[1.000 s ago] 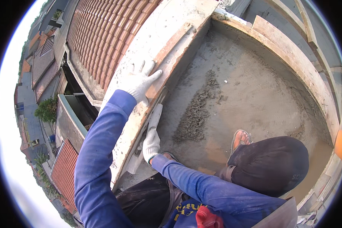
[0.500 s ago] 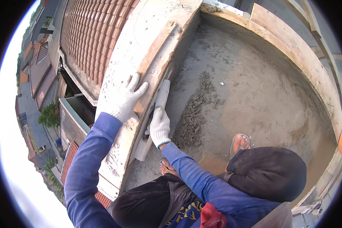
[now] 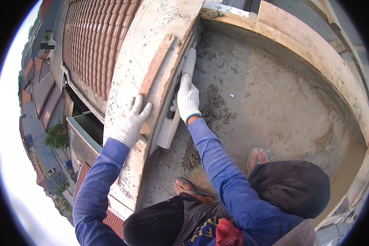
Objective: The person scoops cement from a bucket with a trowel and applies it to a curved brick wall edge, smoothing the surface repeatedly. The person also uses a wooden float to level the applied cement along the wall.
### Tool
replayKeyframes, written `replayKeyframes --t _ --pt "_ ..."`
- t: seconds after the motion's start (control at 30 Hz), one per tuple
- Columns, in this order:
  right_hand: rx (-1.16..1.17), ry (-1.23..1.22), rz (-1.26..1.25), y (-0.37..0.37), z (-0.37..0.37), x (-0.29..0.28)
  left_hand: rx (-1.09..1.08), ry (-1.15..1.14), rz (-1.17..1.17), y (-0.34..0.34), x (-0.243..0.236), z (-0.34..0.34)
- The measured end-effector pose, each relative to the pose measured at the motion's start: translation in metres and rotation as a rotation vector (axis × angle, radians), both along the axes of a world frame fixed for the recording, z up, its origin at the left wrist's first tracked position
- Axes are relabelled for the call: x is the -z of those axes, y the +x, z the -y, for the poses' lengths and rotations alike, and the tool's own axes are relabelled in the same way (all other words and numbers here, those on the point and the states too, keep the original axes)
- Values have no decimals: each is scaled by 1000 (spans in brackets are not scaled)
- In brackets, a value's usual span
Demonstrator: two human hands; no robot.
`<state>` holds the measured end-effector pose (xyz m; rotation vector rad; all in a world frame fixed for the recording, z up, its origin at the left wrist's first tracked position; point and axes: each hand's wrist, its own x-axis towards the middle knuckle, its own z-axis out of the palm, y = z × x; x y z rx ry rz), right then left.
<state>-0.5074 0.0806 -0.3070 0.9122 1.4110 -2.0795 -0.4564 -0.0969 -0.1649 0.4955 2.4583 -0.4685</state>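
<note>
My right hand, in a white knit glove, is closed round the handle of a long pale plastering float. The float stands on edge against the inner face of the low wall, lying along its length. My fingers hide part of its handle. To the left, my left hand, also gloved, rests on the wall top with its fingers spread. Its fingertips are beside a narrow wooden strip that lies along the wall's edge.
Rough grey mortar is scattered over the cement floor inside the walls. Wooden boards edge the far and right sides. My sandalled feet are on this floor. Beyond the wall at left are tiled roofs and a drop to lower buildings.
My right hand has slid the float forward along the wall's inner face, away from my body. My left hand stays on the wall top, and the whole view has shifted slightly.
</note>
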Motion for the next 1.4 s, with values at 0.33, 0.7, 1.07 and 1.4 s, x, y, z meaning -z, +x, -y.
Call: replayKeyframes --t 0.33,0.7,1.07,1.4 --pt "-22 16 -32 65 35 -19 47 -23 -76 5 18 19" --pt "50 -143 49 7 -1 -1 82 -3 -75 4 8 10" --pt "27 -84 -20 88 42 -21 69 -14 -216 17 24 30" --pt "120 -216 14 -5 1 23 29 48 -141 10 11 25"
